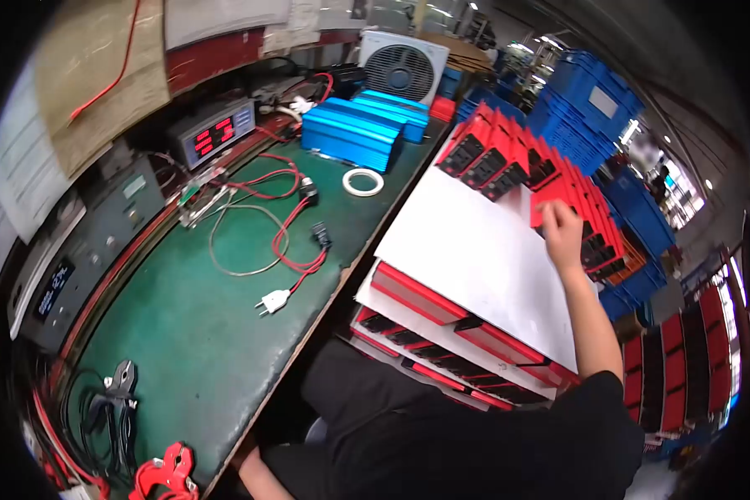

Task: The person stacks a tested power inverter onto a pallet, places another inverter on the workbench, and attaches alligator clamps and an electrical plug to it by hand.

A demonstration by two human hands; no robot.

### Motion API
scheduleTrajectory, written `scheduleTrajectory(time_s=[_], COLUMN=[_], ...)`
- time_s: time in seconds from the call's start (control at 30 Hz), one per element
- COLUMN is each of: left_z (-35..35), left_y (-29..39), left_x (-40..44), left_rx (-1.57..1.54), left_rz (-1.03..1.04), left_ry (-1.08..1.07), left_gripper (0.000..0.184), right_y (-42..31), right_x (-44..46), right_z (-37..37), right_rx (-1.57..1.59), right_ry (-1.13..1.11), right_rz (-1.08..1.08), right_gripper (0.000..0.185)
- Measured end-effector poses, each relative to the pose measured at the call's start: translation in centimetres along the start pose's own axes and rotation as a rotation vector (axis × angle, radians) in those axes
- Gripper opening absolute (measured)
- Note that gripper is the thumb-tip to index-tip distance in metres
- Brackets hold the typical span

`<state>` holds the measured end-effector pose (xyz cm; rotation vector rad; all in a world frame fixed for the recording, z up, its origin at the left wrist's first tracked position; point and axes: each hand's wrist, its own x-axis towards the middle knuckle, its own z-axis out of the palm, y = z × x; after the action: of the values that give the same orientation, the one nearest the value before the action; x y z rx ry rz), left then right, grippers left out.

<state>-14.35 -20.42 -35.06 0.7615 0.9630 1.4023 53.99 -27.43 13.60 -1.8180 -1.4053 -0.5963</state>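
Note:
My right hand is raised over the stack on the right, its fingers curled at the edge of a red unit in a row of red units with black ends. These units stand on a white board. Only a small part of my left hand shows, low at the front edge of the green bench; its fingers are hidden.
On the bench are blue metal cases, a white ring, red cables, a white plug, black clamps and red clamps. A meter and fan stand behind. Blue crates rise at right.

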Motion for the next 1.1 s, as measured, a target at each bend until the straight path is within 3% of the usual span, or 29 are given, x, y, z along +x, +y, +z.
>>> scheduleTrajectory(time_s=[0.1, 0.2, 0.3, 0.33, 0.4, 0.43, 0.5, 0.57, 0.67, 0.83, 0.9, 0.93, 1.0, 1.1], left_z=[-1.2, -1.9, -2.6, -2.9, -3.5, -3.8, -4.5, -5.1, -5.9, -3.8, -1.8, 2.4, 4.2, 0.3], left_y=[-0.3, -0.4, -0.8, -1.1, -1.3, -2.1, -3.8, -5.2, -6.0, -4.7, -2.3, 2.0, 3.8, 1.0], left_x=[0.4, 0.2, 0.0, -0.2, -0.3, -0.2, 0.1, 0.4, 0.6, -0.2, 0.1, -0.1, -0.4, -0.7], left_rx=[-1.047, -1.335, -1.546, -1.631, -1.782, -1.758, -1.285, -0.8, -0.69, 0.272, 0.04, -0.38, -0.774, -0.684], left_rz=[-0.152, -0.266, -0.349, -0.371, -0.437, -0.427, -0.231, -0.039, 0.023, 0.124, 0.167, 0.186, 0.194, 0.191], left_ry=[-0.087, -0.146, -0.18, -0.183, -0.193, -0.216, -0.297, -0.353, -0.397, -0.007, -0.191, -0.455, -0.655, -0.499], left_gripper=[0.054, 0.056, 0.057, 0.058, 0.059, 0.059, 0.061, 0.063, 0.062, 0.056, 0.055, 0.055, 0.056, 0.057], right_y=[9.4, 18.1, 18.4, 20.4, 23.1, 24.1, 25.8, 22.9, 19.4, 26.4, 28.0, 28.7, 29.7, 27.8], right_x=[3.9, 5.7, 7.1, 7.5, 7.1, 7.0, 6.5, 6.7, 7.8, 7.7, 7.8, 7.8, 6.9, 6.1], right_z=[-2.5, -4.7, -5.8, -5.7, -4.6, -4.2, -2.5, -2.4, -3.5, -3.3, -3.3, -3.3, -3.6, -4.3], right_rx=[-0.307, -0.663, -0.839, -0.901, -0.882, -0.874, -0.877, -0.905, -0.909, -0.85, -0.856, -0.838, -0.806, -0.7], right_ry=[0.243, 0.238, -0.122, -0.258, -0.449, -0.542, -0.504, -0.356, -0.209, -0.317, -0.326, -0.291, -0.229, -0.282], right_rz=[0.019, 0.083, 0.584, 0.65, 0.615, 0.594, 0.592, 0.652, 0.761, 0.758, 0.76, 0.713, 0.631, 0.582], right_gripper=[0.023, 0.038, 0.056, 0.066, 0.063, 0.062, 0.058, 0.057, 0.061, 0.064, 0.065, 0.06, 0.051, 0.044])
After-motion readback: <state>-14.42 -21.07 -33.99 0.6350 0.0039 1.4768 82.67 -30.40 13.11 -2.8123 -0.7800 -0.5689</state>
